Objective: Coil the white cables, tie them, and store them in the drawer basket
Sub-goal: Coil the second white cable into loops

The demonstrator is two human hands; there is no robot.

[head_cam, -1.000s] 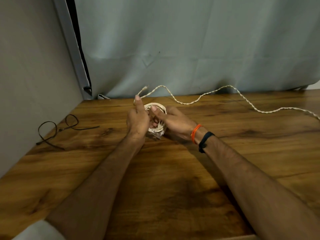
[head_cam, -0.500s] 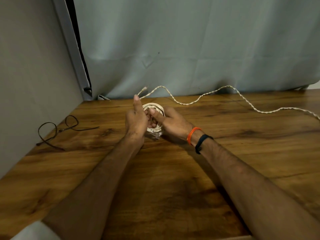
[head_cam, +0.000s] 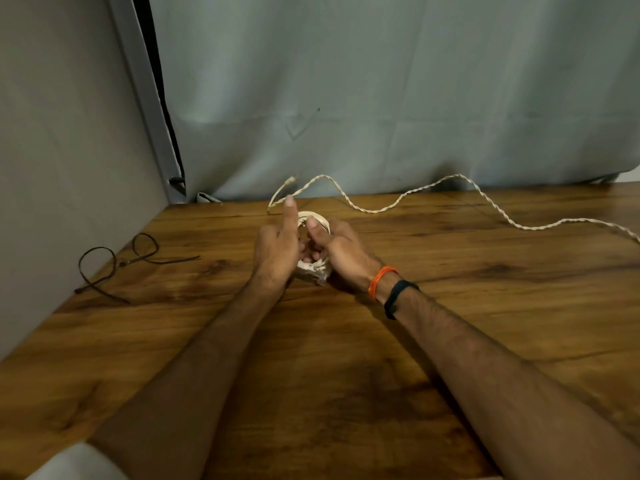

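Presently my two hands hold a small coil of white twisted cable between them, just above the brown wood-grain tabletop. My right hand grips the coil's right side, thumb over the top turns and the other fingers curled beneath. My left hand is at the coil's left side with its index finger pointing straight up; whether its remaining fingers grip the turns I cannot tell, as the back of the hand hides them.

Judgement on the step: coiling is under way, tying not yet begun. To do it well, I should keep the right thumb pressed on the stacked turns so they do not spring apart, and lay each new loop flat against the last, with even tension.

A second, uncoiled length of white twisted cable trails along the back of the table, its near end curling just behind my raised finger; any join to the coil is hidden. Thin dark ties lie well apart on the left. No drawer basket is visible.
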